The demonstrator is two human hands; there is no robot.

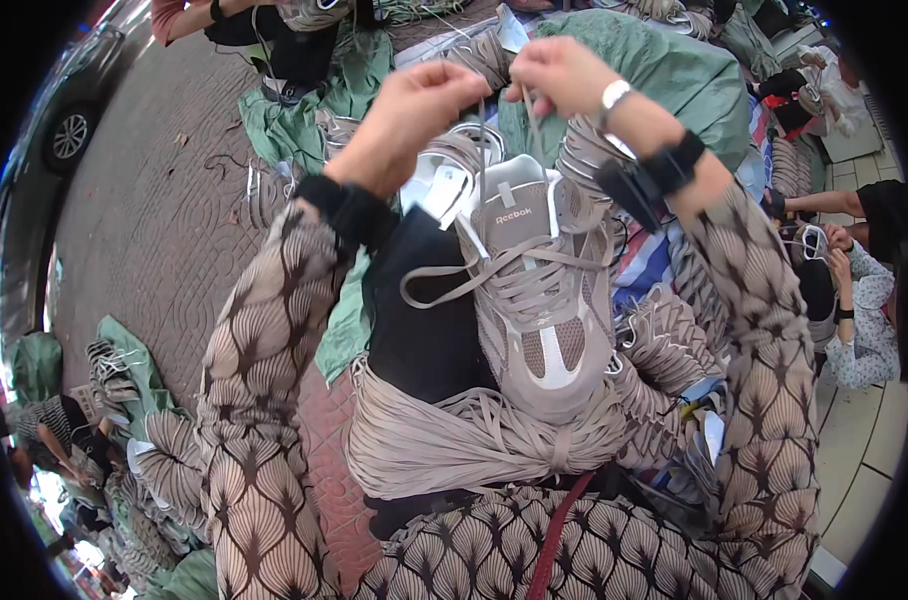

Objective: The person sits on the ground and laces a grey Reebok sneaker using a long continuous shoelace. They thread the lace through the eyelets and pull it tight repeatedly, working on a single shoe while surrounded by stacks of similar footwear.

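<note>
Left hand (406, 118) and right hand (559, 72) both raised, each pinching end of beige lace (527, 112), pulled up taut. Sneaker (534, 290) sits on lap below, toe toward body, on big bundle of loose laces (474, 440). Green sacks (674, 75) beyond, other workers around. Risk imo: uneven pull leaves one lace end short, or sneaker slides off bundle.
</note>
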